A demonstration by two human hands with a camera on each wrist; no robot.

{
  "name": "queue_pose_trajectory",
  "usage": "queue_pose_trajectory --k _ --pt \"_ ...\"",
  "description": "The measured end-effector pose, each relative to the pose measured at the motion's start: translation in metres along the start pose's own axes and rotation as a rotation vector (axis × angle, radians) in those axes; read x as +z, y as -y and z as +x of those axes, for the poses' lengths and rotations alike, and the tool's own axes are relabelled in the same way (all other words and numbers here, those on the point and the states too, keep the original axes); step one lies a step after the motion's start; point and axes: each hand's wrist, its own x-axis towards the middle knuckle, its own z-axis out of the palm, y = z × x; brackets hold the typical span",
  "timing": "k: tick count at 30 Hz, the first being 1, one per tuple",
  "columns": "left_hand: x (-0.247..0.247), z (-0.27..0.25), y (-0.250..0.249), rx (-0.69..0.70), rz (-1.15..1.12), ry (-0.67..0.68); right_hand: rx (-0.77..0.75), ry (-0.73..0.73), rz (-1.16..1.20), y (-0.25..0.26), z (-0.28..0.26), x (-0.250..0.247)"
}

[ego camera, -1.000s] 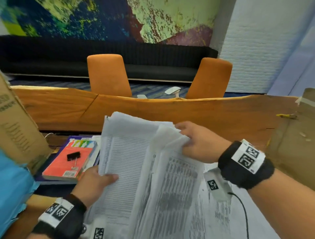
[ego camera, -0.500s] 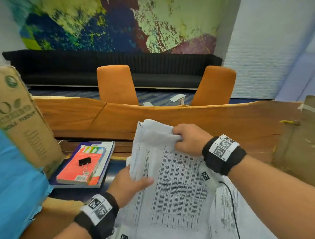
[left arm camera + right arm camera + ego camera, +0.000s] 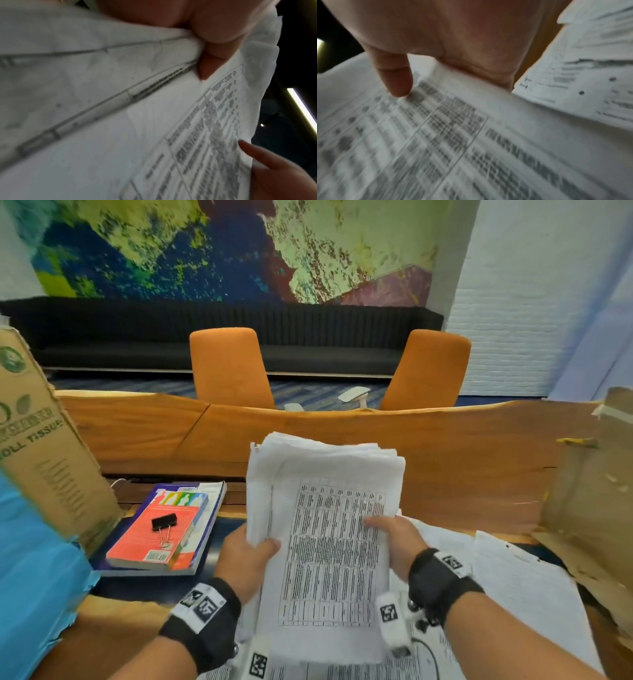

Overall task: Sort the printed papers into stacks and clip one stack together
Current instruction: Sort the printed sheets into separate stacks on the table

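Observation:
A thick stack of printed papers (image 3: 329,529) with a table on its top sheet stands upright between both hands above the table. My left hand (image 3: 248,553) grips its left edge, thumb on the front sheet; the left wrist view shows that thumb pressed on the stack of printed papers (image 3: 171,121). My right hand (image 3: 394,537) grips the right edge, thumb laid on the print; the right wrist view shows the same on the stack (image 3: 453,135). A black binder clip (image 3: 164,523) lies on a red book (image 3: 161,529) to the left, apart from both hands.
More printed sheets (image 3: 520,587) lie spread on the table at lower right. A cardboard tissue box (image 3: 44,457) stands at the left, torn cardboard (image 3: 596,484) at the right. The wooden table edge (image 3: 445,440) runs behind, with two orange chairs (image 3: 227,368) beyond.
The fanned sheets have been gathered into one squared stack. My right hand slid from the stack's top corner down to its right edge; the left hand kept hold of the left edge.

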Motion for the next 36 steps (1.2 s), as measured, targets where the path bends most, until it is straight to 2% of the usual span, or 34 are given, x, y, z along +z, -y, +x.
queue_pose_trajectory --k 1,5,7,10,16,20,22,24,26,30,31,33,34,36 --pt "0.008 -0.001 0.002 -0.001 -0.008 0.001 -0.040 -0.010 -0.019 -0.005 -0.001 0.009" --pt "0.035 -0.003 -0.001 0.076 -0.031 0.002 -0.264 -0.213 -0.073 0.006 -0.012 0.034" --pt "0.037 0.000 -0.003 0.107 -0.049 0.032 -0.369 -0.196 -0.066 0.011 -0.018 0.030" --pt "0.025 0.006 0.003 0.125 -0.152 0.054 -0.440 -0.184 -0.090 0.012 -0.018 0.012" --pt "0.035 0.011 0.005 0.151 -0.174 -0.001 -0.387 -0.203 -0.049 -0.007 -0.006 0.006" --pt "0.046 0.011 -0.011 0.261 -0.273 -0.077 -0.602 -0.266 -0.040 0.006 -0.011 0.012" --pt "0.048 0.013 -0.010 0.260 -0.320 -0.091 -0.689 -0.266 -0.079 0.004 -0.014 0.011" --pt "0.051 0.014 -0.001 0.185 -0.298 -0.089 -0.694 -0.204 -0.130 -0.009 -0.018 0.011" --pt "0.054 0.013 0.009 0.107 -0.236 -0.052 -0.630 -0.146 -0.185 -0.023 -0.018 0.009" --pt "0.050 0.019 0.018 0.044 -0.183 -0.050 -0.554 -0.200 -0.214 -0.020 -0.011 0.004" --pt "0.047 0.022 0.020 0.019 -0.127 -0.085 -0.555 -0.207 -0.178 -0.015 -0.007 0.001" --pt "0.039 0.026 0.034 -0.114 0.038 -0.176 -0.546 -0.220 -0.045 -0.007 -0.001 -0.004" --pt "0.035 0.026 0.042 -0.195 0.048 -0.209 -0.530 -0.219 0.062 -0.005 0.001 -0.007" --pt "0.029 0.023 0.059 -0.357 -0.163 -0.177 -0.483 -0.181 0.302 -0.003 0.002 -0.009"
